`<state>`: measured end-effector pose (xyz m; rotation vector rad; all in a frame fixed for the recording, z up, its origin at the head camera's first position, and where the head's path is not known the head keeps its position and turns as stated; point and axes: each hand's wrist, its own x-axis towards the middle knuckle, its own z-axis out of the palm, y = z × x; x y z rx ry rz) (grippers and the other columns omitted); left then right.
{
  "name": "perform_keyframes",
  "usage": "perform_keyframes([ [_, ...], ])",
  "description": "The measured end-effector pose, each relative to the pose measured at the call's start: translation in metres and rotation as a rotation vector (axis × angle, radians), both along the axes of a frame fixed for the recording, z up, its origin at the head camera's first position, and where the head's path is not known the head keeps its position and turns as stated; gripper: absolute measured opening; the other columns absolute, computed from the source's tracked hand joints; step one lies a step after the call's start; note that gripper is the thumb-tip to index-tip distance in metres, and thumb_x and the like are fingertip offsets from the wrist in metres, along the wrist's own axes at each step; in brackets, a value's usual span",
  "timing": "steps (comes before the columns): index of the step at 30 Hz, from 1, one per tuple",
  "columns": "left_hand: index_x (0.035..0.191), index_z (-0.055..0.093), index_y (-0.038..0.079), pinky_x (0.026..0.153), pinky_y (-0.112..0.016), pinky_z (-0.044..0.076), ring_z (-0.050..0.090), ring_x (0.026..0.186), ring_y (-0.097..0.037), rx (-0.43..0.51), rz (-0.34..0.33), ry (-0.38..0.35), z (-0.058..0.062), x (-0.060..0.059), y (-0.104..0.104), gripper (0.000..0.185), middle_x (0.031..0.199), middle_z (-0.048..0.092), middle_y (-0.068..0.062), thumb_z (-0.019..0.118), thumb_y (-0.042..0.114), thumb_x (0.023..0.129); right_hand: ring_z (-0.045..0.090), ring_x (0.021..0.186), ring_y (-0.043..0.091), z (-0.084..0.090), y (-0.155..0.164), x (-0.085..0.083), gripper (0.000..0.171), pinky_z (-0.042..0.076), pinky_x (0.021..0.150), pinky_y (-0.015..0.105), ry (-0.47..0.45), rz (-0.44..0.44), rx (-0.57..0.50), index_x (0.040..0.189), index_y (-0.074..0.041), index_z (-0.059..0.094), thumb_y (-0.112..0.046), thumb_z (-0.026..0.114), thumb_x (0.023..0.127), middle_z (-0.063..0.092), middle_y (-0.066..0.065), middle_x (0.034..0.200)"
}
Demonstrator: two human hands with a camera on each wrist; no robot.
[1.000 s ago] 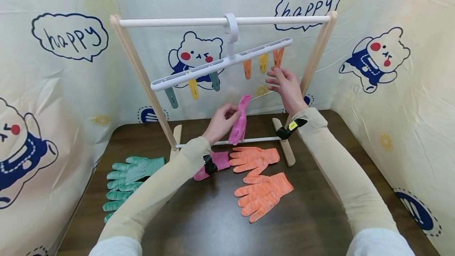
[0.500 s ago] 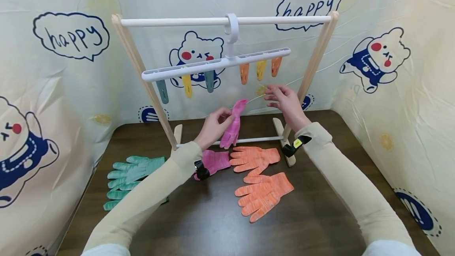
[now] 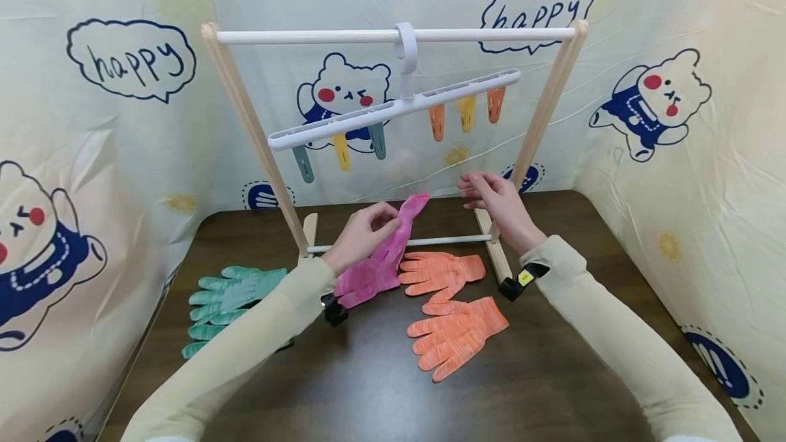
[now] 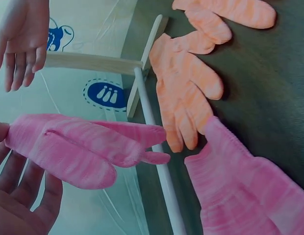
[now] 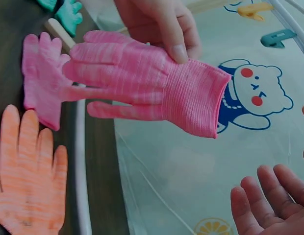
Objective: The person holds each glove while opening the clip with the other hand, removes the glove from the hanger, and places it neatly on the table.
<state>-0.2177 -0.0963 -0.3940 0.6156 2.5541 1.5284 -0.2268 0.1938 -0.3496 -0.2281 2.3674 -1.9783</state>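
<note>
My left hand (image 3: pixel 376 218) pinches a pink glove (image 3: pixel 400 229) below its cuff and holds it up in front of the wooden drying rack (image 3: pixel 258 135). The glove's fingers hang down toward a second pink glove (image 3: pixel 362 283) lying on the table. In the right wrist view the thumb (image 5: pixel 167 34) presses on the held glove (image 5: pixel 142 83). My right hand (image 3: pixel 482 189) hovers just right of the cuff with relaxed fingers and holds nothing. A white clip hanger (image 3: pixel 393 109) hangs tilted from the top rail, its clips bare.
Two orange gloves (image 3: pixel 439 270) (image 3: pixel 457 333) lie right of centre on the dark table (image 3: pixel 368 387). Green gloves (image 3: pixel 233 292) are stacked at the left. The rack's low white crossbar (image 3: pixel 448 240) and right foot (image 3: pixel 500 261) stand under my hands. Printed curtains enclose the table.
Both hands have come down and toward me, the pink glove with the left. The right hand has left the orange clips. The hanger has swung and tilts again.
</note>
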Motion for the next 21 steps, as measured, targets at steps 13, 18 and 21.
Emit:
perform_keyframes([
  [13,0.112,0.072,0.013,0.088,-0.036,0.053,0.062,0.096,-0.021,-0.097,-0.062,-0.029,-0.003,0.027,-0.020,0.012,0.103,0.070,-0.002,0.067,0.018,0.103,0.061,0.118,0.030,-0.023,0.009,0.025,0.050,0.053,0.103,0.044,-0.051,0.037,0.121,0.139,0.005,0.055,-0.037,0.044,0.113,0.060,0.026,0.135],
  [18,0.111,0.071,0.013,0.085,-0.035,0.053,0.062,0.093,-0.021,-0.115,-0.078,-0.028,-0.004,0.036,-0.027,0.011,0.101,0.070,-0.001,0.068,0.017,0.102,0.061,0.122,0.035,-0.033,0.010,0.034,0.050,0.051,0.105,0.049,-0.061,0.041,0.168,0.139,0.005,0.055,-0.037,0.043,0.113,0.060,0.026,0.136],
  [21,0.109,0.071,0.012,0.082,-0.033,0.054,0.062,0.090,-0.018,-0.128,-0.084,-0.017,-0.005,0.040,-0.031,0.009,0.098,0.071,0.000,0.068,0.016,0.102,0.060,0.125,0.037,-0.038,0.011,0.039,0.050,0.051,0.105,0.050,-0.051,0.045,0.193,0.138,0.005,0.055,-0.037,0.044,0.113,0.061,0.025,0.136],
])
